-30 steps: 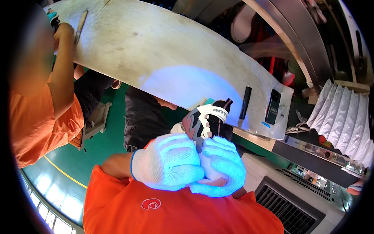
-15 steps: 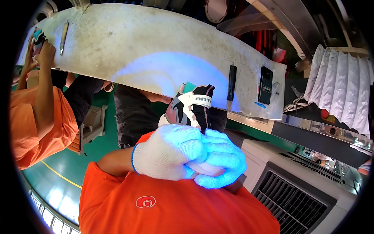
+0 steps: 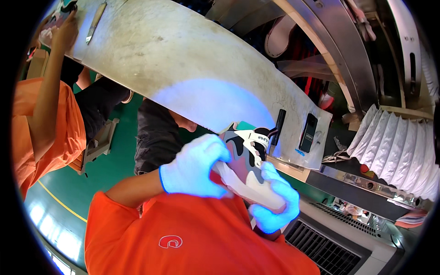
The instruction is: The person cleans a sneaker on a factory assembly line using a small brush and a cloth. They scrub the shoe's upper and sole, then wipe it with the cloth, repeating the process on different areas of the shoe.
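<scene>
A sneaker in grey, mauve, black and white, with a pale sole and teal at its collar, is held tilted in front of my chest. My left hand, in a white knit glove lit blue, grips the sole's side near the middle. Around the toe end wraps my right hand, gloved the same way, its thumb under the sole and its fingers over the toe. The shoe's heel end points toward the table edge.
On the pale worktable lie a black stick-shaped tool, a black phone and a knife. A co-worker in orange handles a shoe at the far left. A white ribbed duct and a grey vented machine stand right.
My hands have parted from over the toe; the left now holds the sole's side and the right the toe. The sneaker has turned, showing its side. The view has tilted.
</scene>
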Demonstrator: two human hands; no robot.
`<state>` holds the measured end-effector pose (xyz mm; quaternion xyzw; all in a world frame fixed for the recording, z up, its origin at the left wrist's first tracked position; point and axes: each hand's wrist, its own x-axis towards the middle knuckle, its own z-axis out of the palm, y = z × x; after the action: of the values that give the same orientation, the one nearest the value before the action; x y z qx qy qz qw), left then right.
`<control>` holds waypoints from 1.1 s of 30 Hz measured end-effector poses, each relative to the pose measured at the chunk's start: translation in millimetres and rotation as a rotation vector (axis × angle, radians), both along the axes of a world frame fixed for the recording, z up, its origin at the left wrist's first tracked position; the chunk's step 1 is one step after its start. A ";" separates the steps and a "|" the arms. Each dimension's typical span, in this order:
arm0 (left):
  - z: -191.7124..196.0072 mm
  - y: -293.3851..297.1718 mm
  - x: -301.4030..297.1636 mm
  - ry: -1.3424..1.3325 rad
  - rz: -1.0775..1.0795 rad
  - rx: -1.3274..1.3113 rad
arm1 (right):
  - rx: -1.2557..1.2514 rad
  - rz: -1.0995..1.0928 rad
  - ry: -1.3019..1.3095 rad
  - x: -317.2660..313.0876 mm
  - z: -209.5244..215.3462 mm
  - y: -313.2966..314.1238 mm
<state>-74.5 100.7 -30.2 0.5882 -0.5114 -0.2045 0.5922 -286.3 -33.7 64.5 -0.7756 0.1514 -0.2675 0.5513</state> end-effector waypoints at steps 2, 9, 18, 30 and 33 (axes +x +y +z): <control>-29.2 8.8 -4.2 0.029 0.054 0.118 | -0.111 0.024 0.065 4.1 2.8 -3.2; -1.5 -6.5 -16.3 0.079 0.052 -0.238 | -0.372 -0.068 0.094 32.1 2.8 11.8; 0.4 -27.1 -7.2 0.124 -0.056 -0.249 | -0.184 0.304 0.020 34.6 14.9 -30.7; 55.6 -102.0 -0.3 -0.303 -0.224 0.203 | 0.309 -0.279 -0.279 -20.8 -120.9 -51.7; 45.2 -121.0 6.0 -0.610 -0.284 0.430 | 0.515 -0.115 0.052 -14.3 -151.7 -81.4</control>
<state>-68.4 -20.3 15.0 0.6561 -0.6853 -0.2027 0.2425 -300.6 -115.2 -87.2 -0.6066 0.2724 -0.2311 0.7103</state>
